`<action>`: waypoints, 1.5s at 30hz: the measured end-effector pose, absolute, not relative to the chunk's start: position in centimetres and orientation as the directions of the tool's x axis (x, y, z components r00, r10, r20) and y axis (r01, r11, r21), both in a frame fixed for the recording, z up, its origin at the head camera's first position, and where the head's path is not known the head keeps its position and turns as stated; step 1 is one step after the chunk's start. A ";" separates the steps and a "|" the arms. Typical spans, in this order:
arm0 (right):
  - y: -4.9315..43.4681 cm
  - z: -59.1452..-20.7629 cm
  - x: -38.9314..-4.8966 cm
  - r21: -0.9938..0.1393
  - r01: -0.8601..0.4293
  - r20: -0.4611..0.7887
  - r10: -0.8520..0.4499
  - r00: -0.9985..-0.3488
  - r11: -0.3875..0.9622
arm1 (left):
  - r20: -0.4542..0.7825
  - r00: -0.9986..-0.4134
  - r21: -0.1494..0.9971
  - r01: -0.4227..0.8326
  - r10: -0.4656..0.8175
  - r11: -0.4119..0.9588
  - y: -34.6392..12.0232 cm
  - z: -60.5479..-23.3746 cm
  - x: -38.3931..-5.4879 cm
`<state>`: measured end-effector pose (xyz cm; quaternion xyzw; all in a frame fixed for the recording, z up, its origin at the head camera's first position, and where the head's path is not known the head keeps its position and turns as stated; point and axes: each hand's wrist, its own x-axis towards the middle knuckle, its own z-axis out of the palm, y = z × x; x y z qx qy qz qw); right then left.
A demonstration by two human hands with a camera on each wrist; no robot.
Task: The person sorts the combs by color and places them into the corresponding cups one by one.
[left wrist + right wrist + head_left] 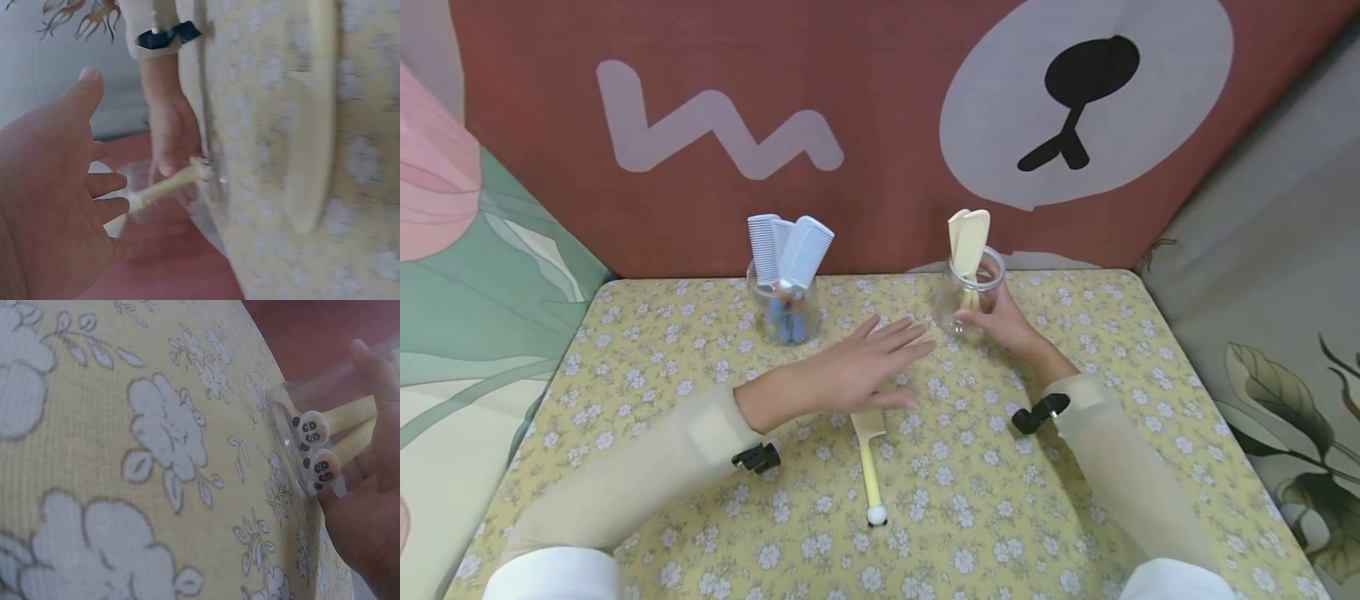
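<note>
My right hand (1002,321) grips a clear glass jar (951,304) near the back of the table. Two cream combs (970,242) stand in that jar, their panda-faced handle ends (324,467) down at its base in the right wrist view. My left hand (868,364) is stretched out over the middle of the table with fingers straight, holding nothing. Below it lies another cream comb with a yellow handle (869,475) and a panda end, its head partly hidden by the left hand in the head view. The left wrist view shows this comb (309,150) flat on the cloth.
A second glass jar (812,321) at the back left holds several blue combs (805,250). The yellow flowered cloth (700,508) covers the table. A red-brown fabric backdrop (880,200) rises right behind the table's back edge.
</note>
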<state>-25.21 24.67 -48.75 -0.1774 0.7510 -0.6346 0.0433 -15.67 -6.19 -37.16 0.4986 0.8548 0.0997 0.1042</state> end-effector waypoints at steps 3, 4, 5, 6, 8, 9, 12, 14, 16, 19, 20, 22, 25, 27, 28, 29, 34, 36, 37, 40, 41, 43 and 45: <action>24.6 -48.7 -25.2 -0.972 -0.191 0.140 -0.315 -0.939 0.137 | -0.094 -0.510 0.287 0.809 0.855 0.513 -7.5 -38.5 -15.8; 24.6 -48.7 -25.2 -0.973 -0.185 0.135 -0.312 -0.941 0.140 | -0.096 -0.523 0.296 0.798 0.847 0.526 -7.9 -38.9 -15.9; 24.6 -48.7 -25.2 -0.974 -0.180 0.129 -0.308 -0.943 0.141 | -0.097 -0.533 0.296 0.791 0.840 0.536 -8.3 -39.3 -15.9; 24.6 -48.7 -25.2 -0.974 -0.175 0.126 -0.305 -0.944 0.142 | -0.097 -0.545 0.303 0.781 0.833 0.546 -8.7 -39.7 -16.0; 24.6 -48.7 -25.2 -0.975 -0.172 0.123 -0.299 -0.946 0.144 | -0.097 -0.564 0.322 0.762 0.820 0.563 -9.4 -40.4 -16.1; 24.6 -48.6 -25.2 -0.975 -0.170 0.122 -0.295 -0.948 0.144 | -0.103 -0.571 0.334 0.751 0.814 0.569 -9.7 -40.8 -16.0; 24.6 -48.6 -25.2 -0.975 -0.170 0.123 -0.290 -0.949 0.142 | -0.135 -0.580 0.375 0.720 0.803 0.584 -10.3 -41.8 -15.9; 24.6 -48.6 -25.2 -0.975 -0.170 0.123 -0.288 -0.950 0.144 | -0.157 -0.584 0.390 0.704 0.796 0.593 -10.5 -42.5 -15.8; 24.6 -48.7 -25.2 -0.974 -0.166 0.118 -0.286 -0.951 0.151 | -0.172 -0.592 0.381 0.697 0.787 0.607 -10.6 -43.2 -15.7; 24.7 -48.7 -25.3 -0.974 -0.162 0.111 -0.282 -0.953 0.161 | -0.179 -0.617 0.341 0.691 0.766 0.637 -10.7 -44.2 -15.7; 24.7 -48.7 -25.2 -0.973 -0.161 0.109 -0.283 -0.953 0.167 | -0.181 -0.629 0.326 0.687 0.756 0.649 -10.7 -44.5 -15.7; 24.7 -48.7 -25.2 -0.971 -0.167 0.113 -0.289 -0.951 0.170 | -0.194 -0.649 0.303 0.674 0.736 0.674 -10.8 -45.0 -15.7; 24.6 -48.6 -25.2 -0.970 -0.171 0.116 -0.291 -0.950 0.170 | -0.197 -0.668 0.289 0.660 0.718 0.693 -10.9 -45.4 -15.7; 24.6 -48.7 -25.3 -0.970 -0.174 0.120 -0.286 -0.951 0.171 | -0.193 -0.670 0.288 0.660 0.717 0.694 -11.0 -45.6 -15.6; 24.6 -48.7 -25.3 -0.970 -0.174 0.121 -0.283 -0.951 0.168 | -0.188 -0.668 0.290 0.662 0.719 0.691 -11.1 -45.7 -15.6; 24.6 -48.7 -25.3 -0.971 -0.172 0.120 -0.280 -0.952 0.169 | -0.185 -0.667 0.291 0.664 0.721 0.689 -11.1 -45.7 -15.5; 24.7 -48.9 -25.3 -0.973 -0.167 0.115 -0.286 -0.951 0.161 | -0.180 -0.664 0.304 0.664 0.725 0.683 -11.2 -46.0 -15.5; 24.7 -48.9 -25.3 -0.972 -0.165 0.114 -0.284 -0.952 0.164 | -0.178 -0.669 0.319 0.654 0.721 0.686 -11.2 -46.0 -15.5; 24.7 -48.9 -25.3 -0.972 -0.166 0.115 -0.280 -0.953 0.166 | -0.172 -0.673 0.334 0.647 0.719 0.685 -11.2 -46.1 -15.6; 24.6 -48.8 -25.3 -0.971 -0.171 0.120 -0.274 -0.954 0.169 | -0.148 -0.688 0.389 0.620 0.711 0.681 -11.3 -46.1 -15.8; 24.6 -48.8 -25.3 -0.970 -0.172 0.121 -0.274 -0.954 0.170 | -0.134 -0.694 0.414 0.610 0.708 0.676 -11.3 -46.1 -16.0; 24.6 -48.7 -25.2 -0.971 -0.172 0.122 -0.275 -0.954 0.167 | -0.110 -0.702 0.456 0.593 0.704 0.663 -11.5 -46.0 -16.3; 24.5 -48.7 -25.2 -0.971 -0.172 0.121 -0.279 -0.953 0.164 | -0.090 -0.701 0.478 0.593 0.707 0.648 -11.8 -45.9 -16.7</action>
